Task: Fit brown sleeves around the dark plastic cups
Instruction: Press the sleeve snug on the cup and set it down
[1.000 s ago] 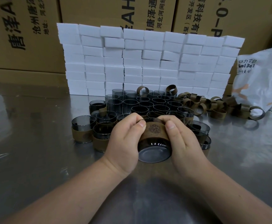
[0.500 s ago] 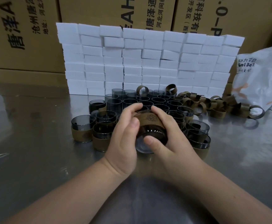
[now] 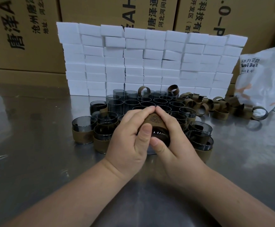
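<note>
Both your hands, left (image 3: 130, 138) and right (image 3: 171, 133), grip one cup (image 3: 159, 136) with fingers curled. Push its sleeve (image 3: 154, 120) on evenly. Keep it level.

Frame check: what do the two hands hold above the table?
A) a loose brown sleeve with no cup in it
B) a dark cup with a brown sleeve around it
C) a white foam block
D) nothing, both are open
B: the left hand and the right hand both curl round one tilted dark cup, which has a brown sleeve wrapped around it.
</note>
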